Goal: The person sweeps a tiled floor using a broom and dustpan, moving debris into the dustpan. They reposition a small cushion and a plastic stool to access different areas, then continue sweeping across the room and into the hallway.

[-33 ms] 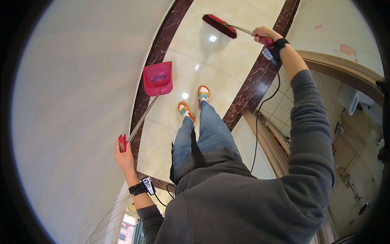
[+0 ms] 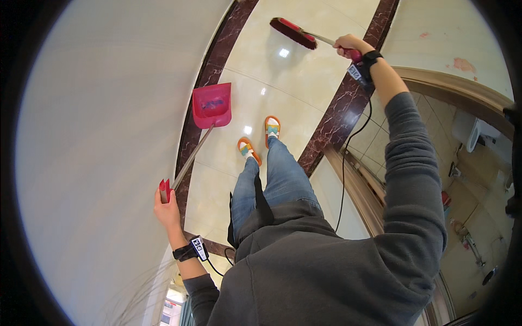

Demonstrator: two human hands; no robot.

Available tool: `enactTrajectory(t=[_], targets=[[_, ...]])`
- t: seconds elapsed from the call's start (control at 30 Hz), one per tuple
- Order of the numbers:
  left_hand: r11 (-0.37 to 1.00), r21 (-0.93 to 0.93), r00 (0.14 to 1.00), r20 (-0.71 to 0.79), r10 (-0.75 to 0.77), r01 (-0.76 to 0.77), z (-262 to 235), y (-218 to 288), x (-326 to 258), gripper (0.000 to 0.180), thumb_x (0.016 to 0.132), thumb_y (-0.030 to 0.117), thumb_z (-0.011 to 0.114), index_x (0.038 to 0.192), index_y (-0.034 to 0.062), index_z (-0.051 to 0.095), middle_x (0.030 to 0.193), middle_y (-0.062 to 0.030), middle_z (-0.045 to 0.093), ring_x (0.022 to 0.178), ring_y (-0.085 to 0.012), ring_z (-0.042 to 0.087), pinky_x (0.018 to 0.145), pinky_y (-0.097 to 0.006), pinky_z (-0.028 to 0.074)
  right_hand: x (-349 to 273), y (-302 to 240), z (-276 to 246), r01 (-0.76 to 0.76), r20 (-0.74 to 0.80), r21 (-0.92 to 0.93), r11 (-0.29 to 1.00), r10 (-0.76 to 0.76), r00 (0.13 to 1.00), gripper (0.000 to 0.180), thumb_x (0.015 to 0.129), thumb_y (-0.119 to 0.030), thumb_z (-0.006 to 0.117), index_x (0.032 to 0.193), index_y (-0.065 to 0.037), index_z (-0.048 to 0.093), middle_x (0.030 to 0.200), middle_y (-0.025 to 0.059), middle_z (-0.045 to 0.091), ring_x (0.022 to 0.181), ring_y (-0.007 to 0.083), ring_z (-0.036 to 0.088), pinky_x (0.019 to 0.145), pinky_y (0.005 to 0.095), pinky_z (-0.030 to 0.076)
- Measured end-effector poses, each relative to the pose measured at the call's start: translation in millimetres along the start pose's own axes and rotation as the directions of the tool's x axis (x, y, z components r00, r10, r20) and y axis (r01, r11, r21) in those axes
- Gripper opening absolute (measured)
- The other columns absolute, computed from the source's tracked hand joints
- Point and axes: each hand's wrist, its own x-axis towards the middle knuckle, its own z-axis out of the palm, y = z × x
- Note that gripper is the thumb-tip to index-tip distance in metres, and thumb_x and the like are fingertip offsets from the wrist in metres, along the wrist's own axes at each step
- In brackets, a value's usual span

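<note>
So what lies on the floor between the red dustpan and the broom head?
In the head view, only bare glossy cream tile lies between the red dustpan and the broom head; nothing rests there.

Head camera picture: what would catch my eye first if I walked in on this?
Probably the red plastic dustpan on its long metal handle, resting on the glossy cream tiled floor ahead and to the left, its red grip held in the left hand. Next, the red-bristled broom stretched out far ahead in the right hand. Between them stand two feet in orange sandals.
</note>
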Motion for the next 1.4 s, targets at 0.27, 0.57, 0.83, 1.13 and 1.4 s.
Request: enactTrajectory(t=[0.27, 0.57, 0.83, 1.13, 1.4], targets=[[0.986, -0.032, 0.986, -0.001, 0.166, -0.166, -2.6, 21.4, 14.7, 0.036, 0.074, 0.013, 0.065, 0.108, 0.0032, 0.056, 0.095, -0.0143, 0.063, 0.085, -0.0251, 0.061, 0.075, -0.033, 0.047, -33.8, 95.5, 99.2, 0.217, -0.285, -0.191, 0.957, -0.266, 0.921, 0.017, 0.069, -0.011, 0.057, 0.084, -0.005, 0.062, 0.075, 0.0194, 0.062, 0.070, 0.0293, 0.062, 0.056, 0.0400, 0.048], [0.940, -0.170, 0.953, 0.021, 0.303, -0.295, -21.7, -59.2, 17.2, 0.035, 0.073, 0.012, 0.065, 0.106, 0.0037, 0.058, 0.088, -0.0130, 0.064, 0.079, -0.0229, 0.062, 0.072, -0.032, 0.047, -266.4, 257.5, 348.3, 0.206, -0.254, 0.595, 0.777, -0.061, 0.965, 0.044, 0.076, 0.000, 0.054, 0.120, -0.005, 0.049, 0.055, 0.0042, 0.051, 0.042, 0.0116, 0.048, 0.037, 0.0275, 0.039], [0.824, -0.152, 0.821, 0.099, 0.562, -0.545, 25.1, -85.2, 102.2, 0.039, 0.071, 0.016, 0.067, 0.107, 0.0044, 0.058, 0.089, -0.0151, 0.064, 0.080, -0.0266, 0.062, 0.070, -0.034, 0.047, -348.8, 289.8, 546.7, 0.025, -0.123, 0.959, 0.283, 0.335, 0.934, 0.060, 0.079, -0.003, 0.053, 0.134, -0.008, 0.029, 0.060, 0.0030, 0.049, 0.042, 0.0095, 0.044, 0.037, 0.0248, 0.036], [0.660, -0.258, 0.624, 0.214, 0.751, -0.706, 53.0, -44.7, 122.9, 0.019, 0.071, 0.015, 0.061, 0.085, 0.0020, 0.058, 0.060, -0.0063, 0.058, 0.049, -0.0123, 0.054, 0.045, -0.027, 0.044, -395.0, 343.6, 707.9, 0.280, -0.009, 0.738, -0.614, 0.406, 0.914, 0.018, 0.083, -0.013, 0.047, 0.068, -0.011, 0.037, 0.054, -0.0004, 0.042, 0.040, 0.0075, 0.039, 0.037, 0.0224, 0.032], [0.669, -0.229, 0.589, 0.331, 0.737, -0.708, 69.9, -55.5, 172.5, 0.022, 0.070, 0.014, 0.061, 0.085, -0.0009, 0.057, 0.065, -0.0072, 0.061, 0.053, -0.0129, 0.058, 0.045, -0.024, 0.044, -381.9, 366.8, 828.8, 0.511, 0.057, 0.199, -0.836, 0.531, 0.846, 0.020, 0.082, -0.005, 0.038, 0.062, -0.009, 0.036, 0.052, -0.0009, 0.042, 0.041, 0.0077, 0.042, 0.041, 0.0178, 0.038]])
